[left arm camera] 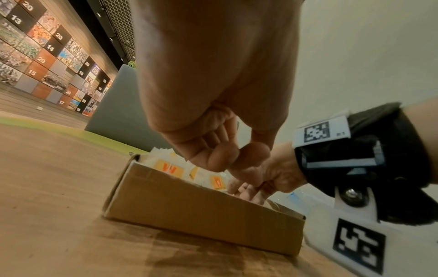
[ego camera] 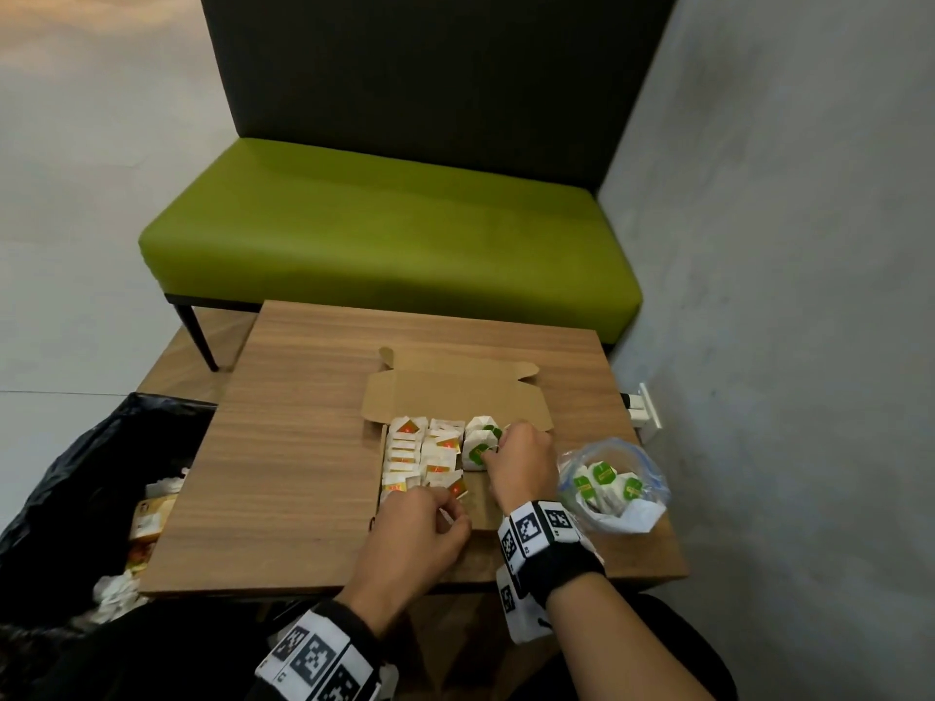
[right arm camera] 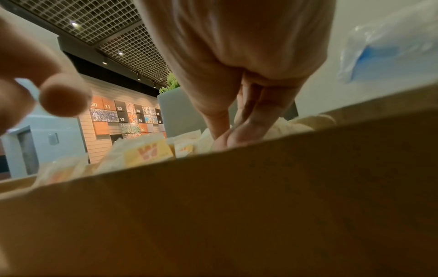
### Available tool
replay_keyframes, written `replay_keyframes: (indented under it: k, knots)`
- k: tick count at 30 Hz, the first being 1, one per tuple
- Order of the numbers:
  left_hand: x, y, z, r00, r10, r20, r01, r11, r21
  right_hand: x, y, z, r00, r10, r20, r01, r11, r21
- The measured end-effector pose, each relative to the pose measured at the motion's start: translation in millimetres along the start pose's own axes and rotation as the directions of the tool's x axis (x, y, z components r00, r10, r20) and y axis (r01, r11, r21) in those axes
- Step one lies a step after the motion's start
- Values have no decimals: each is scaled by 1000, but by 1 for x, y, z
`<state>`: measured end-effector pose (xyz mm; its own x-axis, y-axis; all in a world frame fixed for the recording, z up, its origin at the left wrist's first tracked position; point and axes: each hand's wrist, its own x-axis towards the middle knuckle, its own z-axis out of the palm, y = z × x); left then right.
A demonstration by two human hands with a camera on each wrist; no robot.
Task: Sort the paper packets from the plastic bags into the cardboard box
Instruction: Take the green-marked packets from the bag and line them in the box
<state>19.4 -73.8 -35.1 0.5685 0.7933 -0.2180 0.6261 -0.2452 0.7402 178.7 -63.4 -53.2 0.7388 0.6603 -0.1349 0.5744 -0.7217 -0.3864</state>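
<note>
An open cardboard box (ego camera: pixel 455 402) (left arm camera: pixel 201 211) (right arm camera: pixel 237 206) lies on the wooden table (ego camera: pixel 283 473). Its left columns hold several orange-labelled packets (ego camera: pixel 405 452) (left arm camera: pixel 168 168); green-labelled packets (ego camera: pixel 478 432) sit in the right part. My right hand (ego camera: pixel 493 447) (right arm camera: pixel 227 140) reaches down into the box, its fingers and thumb closing on a green-labelled packet; the box wall hides the fingertips in the right wrist view. My left hand (ego camera: pixel 453 508) (left arm camera: pixel 233 159) hovers over the box's near wall, fingers curled, thumb against forefinger, nothing seen between them. A clear plastic bag (ego camera: pixel 632 518) (right arm camera: pixel 384 54) right of the box holds more green-labelled packets (ego camera: pixel 602 473).
A black rubbish bag (ego camera: pixel 76 473) with waste stands open at the table's left edge. Beyond the table is a green bench (ego camera: pixel 384 235). A grey wall with a white socket (ego camera: pixel 645 404) runs close along the right side.
</note>
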Motion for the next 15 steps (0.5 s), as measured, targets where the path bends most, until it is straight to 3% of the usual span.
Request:
replay_keyframes:
  k: [5, 7, 9, 12, 15]
  knots:
    - [-1, 8, -1, 1000, 2, 4, -2, 1000, 5, -4, 4, -13, 1000, 8, -16, -4, 974, 225]
    - [-1, 14, 0, 1000, 19, -1, -19, 1000, 15, -9, 11, -34, 1000, 8, 20, -15, 924, 381]
    - [0, 24, 4, 998, 69, 5, -69, 997, 28, -11, 28, -62, 999, -4, -31, 17, 898, 439]
    - [6, 47, 16, 976, 218, 24, -219, 972, 88, -5, 75, -98, 991, 20, -130, 26, 940, 340]
    - [19, 75, 38, 918, 386, 94, -397, 894, 208, 0, 115, -120, 996, 21, -87, -15, 998, 67]
